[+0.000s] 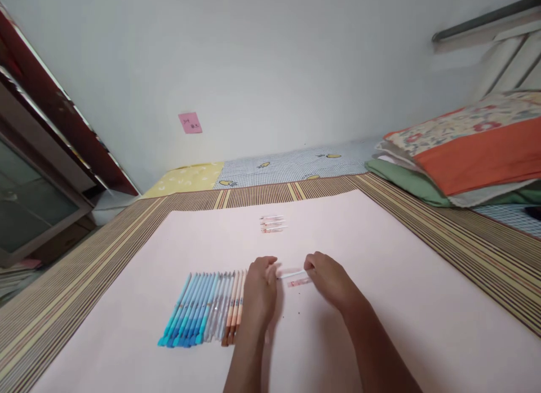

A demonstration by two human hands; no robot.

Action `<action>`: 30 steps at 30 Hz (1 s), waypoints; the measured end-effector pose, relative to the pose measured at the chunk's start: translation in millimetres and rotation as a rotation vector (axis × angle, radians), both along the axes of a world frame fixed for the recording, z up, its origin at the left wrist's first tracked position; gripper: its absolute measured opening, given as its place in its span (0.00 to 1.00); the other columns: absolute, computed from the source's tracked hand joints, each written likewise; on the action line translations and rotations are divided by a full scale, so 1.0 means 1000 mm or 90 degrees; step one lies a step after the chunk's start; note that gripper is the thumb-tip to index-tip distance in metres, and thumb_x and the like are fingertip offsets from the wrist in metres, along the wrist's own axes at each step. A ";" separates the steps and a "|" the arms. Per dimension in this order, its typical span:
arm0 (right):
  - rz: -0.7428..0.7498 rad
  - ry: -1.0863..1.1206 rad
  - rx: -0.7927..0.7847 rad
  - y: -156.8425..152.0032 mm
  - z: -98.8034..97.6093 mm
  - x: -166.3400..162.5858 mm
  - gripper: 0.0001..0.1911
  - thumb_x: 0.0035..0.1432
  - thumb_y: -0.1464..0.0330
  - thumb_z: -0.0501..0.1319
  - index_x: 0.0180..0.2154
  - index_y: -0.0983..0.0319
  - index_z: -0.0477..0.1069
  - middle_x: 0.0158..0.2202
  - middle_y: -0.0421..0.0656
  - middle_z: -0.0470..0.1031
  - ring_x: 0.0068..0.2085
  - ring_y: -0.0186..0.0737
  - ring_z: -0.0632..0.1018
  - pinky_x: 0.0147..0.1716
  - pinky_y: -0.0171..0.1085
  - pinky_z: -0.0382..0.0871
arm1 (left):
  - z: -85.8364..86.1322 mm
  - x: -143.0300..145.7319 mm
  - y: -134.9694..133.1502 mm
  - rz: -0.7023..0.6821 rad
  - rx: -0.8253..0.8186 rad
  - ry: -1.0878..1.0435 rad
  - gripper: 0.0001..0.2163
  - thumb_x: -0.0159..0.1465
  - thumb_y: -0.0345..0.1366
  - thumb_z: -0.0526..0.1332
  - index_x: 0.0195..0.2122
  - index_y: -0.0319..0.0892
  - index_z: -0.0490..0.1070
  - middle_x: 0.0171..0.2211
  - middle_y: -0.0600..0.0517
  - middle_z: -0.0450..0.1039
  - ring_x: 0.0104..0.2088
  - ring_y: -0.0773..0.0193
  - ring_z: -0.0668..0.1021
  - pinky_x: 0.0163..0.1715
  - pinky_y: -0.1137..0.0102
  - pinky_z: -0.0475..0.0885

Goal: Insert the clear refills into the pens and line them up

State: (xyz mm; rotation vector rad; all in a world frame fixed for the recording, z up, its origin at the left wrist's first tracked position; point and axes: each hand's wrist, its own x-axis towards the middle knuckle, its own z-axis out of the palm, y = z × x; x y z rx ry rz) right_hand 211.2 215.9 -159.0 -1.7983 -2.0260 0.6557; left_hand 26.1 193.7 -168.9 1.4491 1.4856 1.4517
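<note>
A thin white stick (pixel 291 274), possibly a pen refill, spans the gap between my two hands just over the pink sheet. My right hand (pixel 327 273) is closed, its fingertips pinching the stick's right end. The fingers of my left hand (pixel 261 289) are curled at the stick's left end. Beneath the stick lies a short clear strip or tube with pink marks (pixel 297 282), partly covered by my right hand. Left of my hands is a neat row of pens: blue pens (pixel 190 306), clear pens (pixel 217 308) and peach-and-brown pens (pixel 234 308), partly hidden by my left arm.
Several slim white and pinkish pieces (pixel 273 223) lie stacked near the back of the pink sheet (pixel 203 230). Small dark specks dot the sheet before my hands. A striped mat (pixel 139 224) lies underneath. Folded bedding (pixel 473 145) is at right, and a wall rises behind.
</note>
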 end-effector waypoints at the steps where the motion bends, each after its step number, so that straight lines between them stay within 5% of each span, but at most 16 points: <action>1: -0.004 -0.002 -0.001 0.001 -0.002 0.002 0.10 0.55 0.79 0.53 0.27 0.61 0.67 0.34 0.44 0.72 0.32 0.36 0.70 0.30 0.35 0.54 | -0.002 0.003 0.001 -0.033 0.020 0.053 0.10 0.56 0.26 0.65 0.37 0.46 0.81 0.39 0.45 0.79 0.44 0.52 0.75 0.46 0.63 0.66; 5: -0.007 -0.003 0.014 0.006 -0.013 0.004 0.09 0.55 0.79 0.55 0.30 0.61 0.70 0.36 0.44 0.73 0.35 0.38 0.71 0.33 0.35 0.55 | -0.009 0.016 0.008 -0.124 -0.003 0.246 0.13 0.57 0.22 0.60 0.35 0.45 0.79 0.38 0.43 0.78 0.45 0.48 0.72 0.47 0.60 0.63; 9: -0.002 -0.003 0.021 0.009 -0.018 0.002 0.09 0.54 0.79 0.56 0.31 0.61 0.71 0.36 0.44 0.73 0.38 0.39 0.72 0.34 0.36 0.56 | -0.017 0.024 0.010 -0.073 -0.069 0.389 0.12 0.55 0.19 0.58 0.31 0.44 0.76 0.36 0.43 0.74 0.42 0.49 0.70 0.42 0.61 0.61; 17: 0.002 -0.017 0.033 0.010 -0.017 0.000 0.11 0.54 0.81 0.56 0.29 0.61 0.71 0.38 0.45 0.69 0.40 0.40 0.70 0.35 0.35 0.56 | -0.022 0.026 0.012 -0.047 -0.096 0.443 0.11 0.56 0.20 0.58 0.32 0.43 0.73 0.36 0.43 0.74 0.41 0.50 0.71 0.40 0.63 0.59; 21: 0.025 -0.019 0.046 0.009 -0.020 0.000 0.11 0.54 0.82 0.57 0.32 0.61 0.71 0.40 0.45 0.69 0.42 0.40 0.70 0.36 0.35 0.57 | -0.018 0.024 0.013 -0.013 -0.058 0.290 0.11 0.54 0.20 0.61 0.32 0.43 0.74 0.34 0.45 0.74 0.39 0.52 0.71 0.41 0.63 0.61; 24: 0.030 -0.012 0.047 0.010 -0.023 -0.001 0.11 0.53 0.83 0.57 0.30 0.61 0.69 0.39 0.45 0.68 0.41 0.39 0.69 0.34 0.35 0.55 | -0.010 0.018 0.012 -0.001 -0.064 0.038 0.06 0.57 0.27 0.63 0.34 0.42 0.77 0.31 0.46 0.75 0.35 0.56 0.73 0.38 0.66 0.64; 30: 0.028 -0.061 0.038 0.012 -0.025 -0.004 0.08 0.56 0.80 0.57 0.33 0.61 0.68 0.40 0.46 0.68 0.41 0.42 0.68 0.35 0.37 0.54 | 0.005 0.002 0.007 -0.162 -0.191 -0.455 0.16 0.52 0.40 0.73 0.37 0.35 0.79 0.31 0.47 0.76 0.27 0.67 0.73 0.26 0.74 0.63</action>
